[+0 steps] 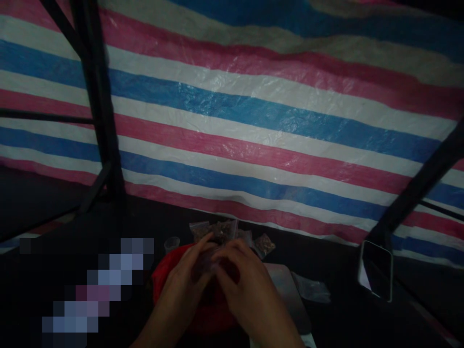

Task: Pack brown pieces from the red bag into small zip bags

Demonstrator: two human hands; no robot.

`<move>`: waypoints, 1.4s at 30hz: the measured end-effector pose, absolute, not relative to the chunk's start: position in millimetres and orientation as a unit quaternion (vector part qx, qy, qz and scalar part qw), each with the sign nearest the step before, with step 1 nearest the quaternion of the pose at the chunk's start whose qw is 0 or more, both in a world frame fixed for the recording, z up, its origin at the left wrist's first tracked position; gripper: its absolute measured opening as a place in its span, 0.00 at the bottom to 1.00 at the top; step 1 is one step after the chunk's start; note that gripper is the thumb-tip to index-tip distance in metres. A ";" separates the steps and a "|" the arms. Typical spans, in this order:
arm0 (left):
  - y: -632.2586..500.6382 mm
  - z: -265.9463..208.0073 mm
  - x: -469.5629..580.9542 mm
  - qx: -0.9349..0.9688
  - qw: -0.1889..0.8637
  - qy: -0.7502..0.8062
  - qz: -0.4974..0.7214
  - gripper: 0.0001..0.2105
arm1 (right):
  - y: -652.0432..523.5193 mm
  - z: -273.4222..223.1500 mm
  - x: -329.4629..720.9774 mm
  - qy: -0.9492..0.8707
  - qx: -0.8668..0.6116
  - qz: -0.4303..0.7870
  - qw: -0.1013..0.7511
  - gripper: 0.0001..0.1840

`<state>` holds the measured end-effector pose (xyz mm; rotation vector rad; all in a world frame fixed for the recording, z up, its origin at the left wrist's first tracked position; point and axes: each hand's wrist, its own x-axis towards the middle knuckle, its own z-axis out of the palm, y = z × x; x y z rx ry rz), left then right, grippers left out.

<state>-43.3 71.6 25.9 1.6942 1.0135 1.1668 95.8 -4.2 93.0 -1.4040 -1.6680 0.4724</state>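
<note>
Clear plastic, a small bag (209, 261), sits pinched between the fingertips of both hands, right where they meet. The left hand (184, 282) comes in from the lower left, and its fingers are bent close around the left side of the bag. The right hand (244, 285) comes in from the lower right, and its fingers curl over the bag's right side. It is too dark to see what is in the bag.

Left of the fingers is a small clear cup (171, 244), standing a little apart. Under both hands is a red bowl (163, 280), and the hands hide most of it. Just past the fingertips lie more little bags with brown bits (217, 229), close by. One more of these (264, 245) lies to the right of the fingers. Beside the right hand is a flat grey tray (286, 290), with an empty clear bag (313, 291) at its far edge. Well off to the right a phone (377, 269) stands up on a dark stand.

A striped sheet (253, 121) of red, white and blue hangs behind the dark table (340, 319). The table top is open to the right of the tray.
</note>
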 end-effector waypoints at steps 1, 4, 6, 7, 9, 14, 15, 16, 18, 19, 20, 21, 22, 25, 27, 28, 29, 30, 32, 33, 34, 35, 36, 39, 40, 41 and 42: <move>72.3 26.0 -44.2 0.668 0.420 0.406 0.460 0.32 | -2.6 93.2 97.3 -0.666 -0.569 0.179 0.448 0.18; 72.7 25.6 -47.2 0.661 0.415 0.422 0.462 0.39 | 2.0 91.8 101.7 -0.649 -0.581 0.149 0.467 0.15; 70.0 26.0 -50.2 0.667 0.395 0.421 0.470 0.40 | 4.6 88.6 103.2 -0.639 -0.593 0.137 0.472 0.14; 67.9 26.6 -52.3 0.671 0.384 0.416 0.479 0.37 | 5.9 86.5 103.8 -0.635 -0.597 0.136 0.472 0.14; 63.2 28.0 -57.6 0.677 0.355 0.403 0.503 0.29 | 8.7 82.4 106.8 -0.625 -0.603 0.138 0.476 0.12; 55.9 23.6 -74.8 0.701 0.220 0.392 0.554 0.17 | 10.9 76.8 153.0 -0.539 -0.686 0.002 0.488 0.10; 55.5 21.4 -77.9 0.705 0.192 0.390 0.560 0.15 | 8.8 76.4 170.6 -0.501 -0.733 -0.027 0.460 0.12; 55.3 19.1 -80.9 0.709 0.170 0.388 0.564 0.14 | 5.5 75.9 189.7 -0.456 -0.781 -0.036 0.425 0.14; 55.2 15.4 -85.9 0.717 0.137 0.384 0.566 0.14 | -3.1 74.1 226.8 -0.401 -0.826 -0.029 0.394 0.19; 55.3 14.3 -88.0 0.720 0.125 0.383 0.564 0.14 | -7.5 72.7 242.1 -0.377 -0.846 -0.027 0.376 0.20; 55.3 13.6 -89.8 0.725 0.113 0.381 0.563 0.13 | -11.1 71.1 253.9 -0.351 -0.866 -0.033 0.355 0.19; 55.1 13.4 -91.5 0.729 0.101 0.379 0.562 0.13 | -13.2 69.3 261.2 -0.329 -0.883 -0.042 0.333 0.19; 54.8 13.6 -92.8 0.731 0.088 0.376 0.563 0.13 | -13.4 67.5 264.0 -0.310 -0.896 -0.058 0.313 0.20; 52.9 15.5 -95.4 0.731 0.048 0.368 0.572 0.13 | -0.4 62.5 248.1 -0.334 -0.900 -0.086 0.265 0.24; 51.3 16.6 -95.5 0.736 0.025 0.359 0.574 0.12 | 16.4 58.6 226.0 -0.402 -0.882 -0.064 0.236 0.18; 50.8 16.8 -94.9 0.741 0.016 0.353 0.571 0.13 | 25.3 56.4 214.7 -0.436 -0.871 -0.046 0.221 0.14; 50.5 16.6 -94.0 0.746 0.010 0.347 0.568 0.13 | 33.6 54.0 204.5 -0.455 -0.865 -0.029 0.209 0.11; 50.4 15.9 -92.8 0.751 0.007 0.341 0.565 0.13 | 40.8 51.7 196.3 -0.468 -0.861 -0.016 0.199 0.08; 50.7 13.5 -89.9 0.757 0.007 0.336 0.560 0.13 | 50.5 48.1 186.9 -0.473 -0.861 0.008 0.189 0.06; 50.9 12.1 -88.5 0.759 0.007 0.333 0.559 0.14 | 52.8 47.6 185.9 -0.468 -0.863 0.017 0.189 0.08; 51.0 10.7 -87.2 0.760 0.008 0.331 0.560 0.14 | 53.6 48.3 186.9 -0.458 -0.867 0.026 0.194 0.10; 50.8 9.5 -86.1 0.758 0.011 0.331 0.562 0.15 | 53.1 50.4 189.5 -0.446 -0.871 0.034 0.204 0.11; 50.3 8.8 -85.0 0.756 0.017 0.331 0.565 0.15 | 51.4 54.1 192.9 -0.435 -0.872 0.042 0.220 0.12; 46.2 10.7 -79.1 0.738 0.076 0.338 0.580 0.12 | 41.6 73.9 200.3 -0.419 -0.855 0.059 0.299 0.15; 44.0 12.7 -75.5 0.725 0.125 0.347 0.582 0.10 | 37.3 82.2 199.2 -0.423 -0.842 0.065 0.329 0.16; 41.7 15.1 -70.9 0.708 0.190 0.358 0.578 0.08 | 32.9 90.4 195.4 -0.433 -0.825 0.070 0.356 0.17; 39.3 17.8 -65.4 0.686 0.270 0.369 0.566 0.09 | 28.6 97.8 188.6 -0.450 -0.802 0.082 0.383 0.18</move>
